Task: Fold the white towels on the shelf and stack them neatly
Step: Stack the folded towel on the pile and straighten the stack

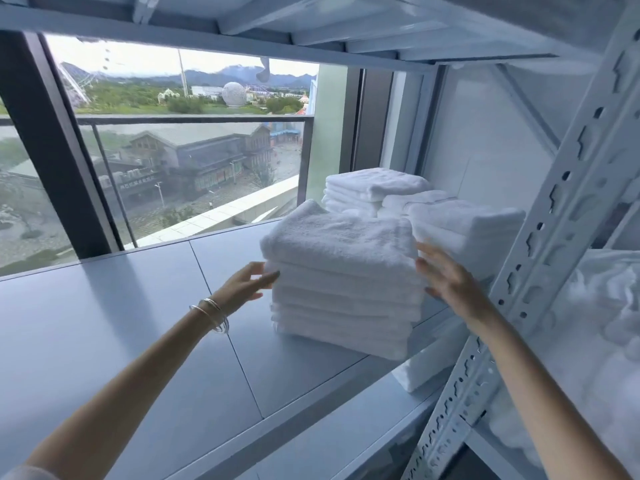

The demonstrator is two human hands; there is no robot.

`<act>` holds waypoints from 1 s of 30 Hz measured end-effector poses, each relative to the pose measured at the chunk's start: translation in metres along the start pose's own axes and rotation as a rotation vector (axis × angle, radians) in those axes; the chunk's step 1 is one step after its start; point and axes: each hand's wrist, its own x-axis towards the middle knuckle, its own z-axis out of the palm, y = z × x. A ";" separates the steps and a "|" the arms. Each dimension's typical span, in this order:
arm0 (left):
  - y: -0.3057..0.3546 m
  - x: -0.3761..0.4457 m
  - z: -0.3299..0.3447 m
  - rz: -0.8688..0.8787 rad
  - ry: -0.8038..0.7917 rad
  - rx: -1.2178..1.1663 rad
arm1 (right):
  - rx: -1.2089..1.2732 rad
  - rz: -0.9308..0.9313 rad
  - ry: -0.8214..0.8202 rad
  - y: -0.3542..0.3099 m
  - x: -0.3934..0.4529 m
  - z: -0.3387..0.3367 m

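— What's going on at that shelf from where you stand?

— In the head view, a tall stack of folded white terry towels [343, 285] sits on the pale grey metal shelf board [138, 327], toward its right end. The left hand [242, 287], with thin silver bangles [213, 315] on the wrist, touches the stack's left side, its fingers [265, 277] fairly straight and holding nothing.

— And the other hand?

— The right hand [446, 275] lies flat against the stack's right side, fingers spread and straight, not gripping.

— More towels?

— Yes, a second pile of folded white towels [374, 188] at the back and a third folded white pile [464, 223] just beside the stack. A heap of loose white cloth [595, 323] lies beyond the perforated white steel upright [540, 244]. A large window [180, 150] is behind the shelf.
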 end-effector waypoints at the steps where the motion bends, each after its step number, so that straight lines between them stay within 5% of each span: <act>1: -0.001 0.000 0.005 0.051 0.029 0.071 | 0.034 0.065 -0.030 -0.004 -0.014 0.009; 4: -0.012 0.004 0.011 0.127 0.189 0.186 | -0.089 0.129 0.101 0.007 -0.036 0.035; 10: -0.027 0.010 0.034 0.058 0.202 0.245 | -0.135 0.178 0.339 0.044 -0.043 0.056; 18: -0.036 0.010 0.038 0.141 0.253 0.428 | -0.269 0.155 0.400 0.060 -0.050 0.089; 21: -0.040 0.007 0.034 0.173 0.177 0.375 | -0.345 0.126 0.454 0.066 -0.051 0.090; 30: -0.048 0.010 0.031 0.245 0.314 0.215 | -0.287 0.016 0.428 0.084 -0.045 0.065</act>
